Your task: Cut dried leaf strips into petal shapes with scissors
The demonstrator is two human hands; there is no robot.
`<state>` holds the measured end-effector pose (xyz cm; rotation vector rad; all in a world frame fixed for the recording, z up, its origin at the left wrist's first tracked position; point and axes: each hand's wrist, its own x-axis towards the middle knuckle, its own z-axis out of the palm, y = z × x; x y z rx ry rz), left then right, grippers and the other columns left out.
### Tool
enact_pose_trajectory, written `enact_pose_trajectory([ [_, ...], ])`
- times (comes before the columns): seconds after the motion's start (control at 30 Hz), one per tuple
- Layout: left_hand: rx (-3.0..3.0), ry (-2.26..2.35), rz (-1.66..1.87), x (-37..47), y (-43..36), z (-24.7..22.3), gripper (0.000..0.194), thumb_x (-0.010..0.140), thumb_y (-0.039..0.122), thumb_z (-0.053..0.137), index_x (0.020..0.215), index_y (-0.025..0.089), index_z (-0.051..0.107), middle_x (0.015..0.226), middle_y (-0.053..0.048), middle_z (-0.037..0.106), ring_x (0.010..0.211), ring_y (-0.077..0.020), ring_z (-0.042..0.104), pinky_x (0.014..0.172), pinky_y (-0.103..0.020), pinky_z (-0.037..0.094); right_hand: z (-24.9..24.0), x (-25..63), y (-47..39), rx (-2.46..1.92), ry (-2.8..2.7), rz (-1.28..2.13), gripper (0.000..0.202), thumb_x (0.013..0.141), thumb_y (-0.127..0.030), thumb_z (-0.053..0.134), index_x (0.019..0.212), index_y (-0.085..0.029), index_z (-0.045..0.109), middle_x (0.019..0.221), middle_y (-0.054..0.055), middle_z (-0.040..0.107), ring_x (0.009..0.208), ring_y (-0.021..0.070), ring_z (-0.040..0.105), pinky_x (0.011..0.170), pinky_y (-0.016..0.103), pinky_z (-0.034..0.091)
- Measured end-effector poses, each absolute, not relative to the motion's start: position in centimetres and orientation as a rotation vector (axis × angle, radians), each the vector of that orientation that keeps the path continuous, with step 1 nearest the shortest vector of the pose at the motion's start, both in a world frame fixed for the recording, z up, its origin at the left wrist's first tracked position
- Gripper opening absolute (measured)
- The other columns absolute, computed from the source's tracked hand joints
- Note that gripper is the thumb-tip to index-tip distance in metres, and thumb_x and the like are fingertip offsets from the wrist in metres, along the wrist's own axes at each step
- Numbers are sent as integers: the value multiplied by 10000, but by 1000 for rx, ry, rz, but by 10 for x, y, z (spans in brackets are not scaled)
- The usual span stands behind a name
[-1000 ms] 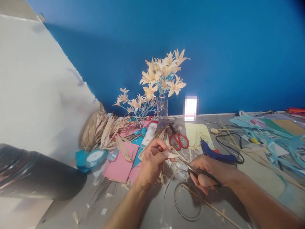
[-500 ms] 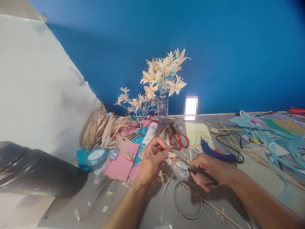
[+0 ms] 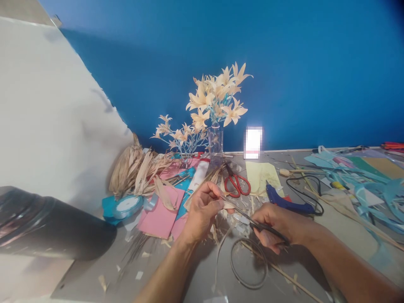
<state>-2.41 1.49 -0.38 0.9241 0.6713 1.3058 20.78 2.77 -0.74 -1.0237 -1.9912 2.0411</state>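
Between thumb and fingers, my left hand (image 3: 203, 210) pinches a small pale piece of dried husk (image 3: 227, 205). My right hand (image 3: 273, 225) is closed round the dark handles of a pair of scissors (image 3: 243, 211). Their blades point up and left and lie against the husk piece at my left fingertips; the blades look nearly together. Below the hands a coil of dark wire (image 3: 232, 263) rests on the grey table. Just beyond them lies a second pair of scissors with red handles (image 3: 237, 186).
A clear vase (image 3: 216, 145) of cream flowers stands at the back. Dried husks (image 3: 126, 172), a ribbon spool (image 3: 128, 207) and pink paper (image 3: 160, 214) lie left. At right are a blue glue gun (image 3: 288, 204) and blue ribbons (image 3: 372, 189). A dark cylinder (image 3: 59, 227) juts in from the left.
My right hand and the scissors have shifted very slightly right, and the blades look closer together on the husk piece. My left hand has barely moved.
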Motion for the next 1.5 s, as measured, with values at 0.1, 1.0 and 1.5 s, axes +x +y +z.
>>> enact_pose_trajectory([
  [0.1, 940, 683, 1304, -25, 15, -3, 263, 686, 172, 780, 805, 183, 545, 773, 38, 597, 570, -139, 679, 571, -245, 487, -8, 209, 28, -1049, -1980, 2043, 392, 737, -509, 710, 627, -160, 571, 500, -22, 583, 380, 65, 404, 348, 170, 285],
  [1.0, 941, 801, 1409, -18, 10, 2, 246, 698, 186, 784, 786, 189, 555, 695, 47, 597, 622, -132, 669, 638, -249, 511, -11, 209, 31, -969, -2011, 1872, 526, 759, -590, 682, 503, -159, 523, 396, -27, 473, 367, 62, 352, 370, 188, 237],
  [1.5, 930, 797, 1407, -13, 8, 0, 279, 683, 181, 777, 845, 200, 551, 735, 44, 585, 623, -107, 594, 626, -251, 529, -17, 210, 32, -984, -2033, 1930, 388, 767, -433, 691, 539, -160, 535, 458, -29, 521, 390, 64, 409, 366, 180, 215],
])
